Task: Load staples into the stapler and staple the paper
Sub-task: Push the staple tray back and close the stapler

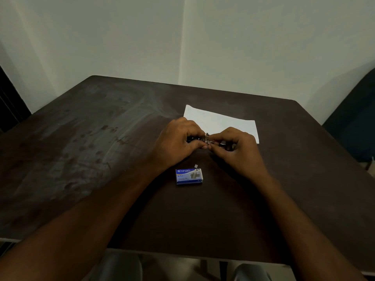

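Observation:
A small dark stapler (207,138) with a shiny metal part is held between both hands above the middle of the dark table (101,138). My left hand (176,141) grips its left end. My right hand (237,149) pinches the metal part at its right side; most of the stapler is hidden by the fingers. A white sheet of paper (219,120) lies flat just behind the hands. A blue and white staple box (189,176) rests on the table in front of the hands, with a tiny staple piece (196,166) beside its far right corner.
The table's left half is smudged and bare. A pale wall rises behind the table. A dark chair (357,122) stands at the right edge. My knees (121,266) show below the table's near edge.

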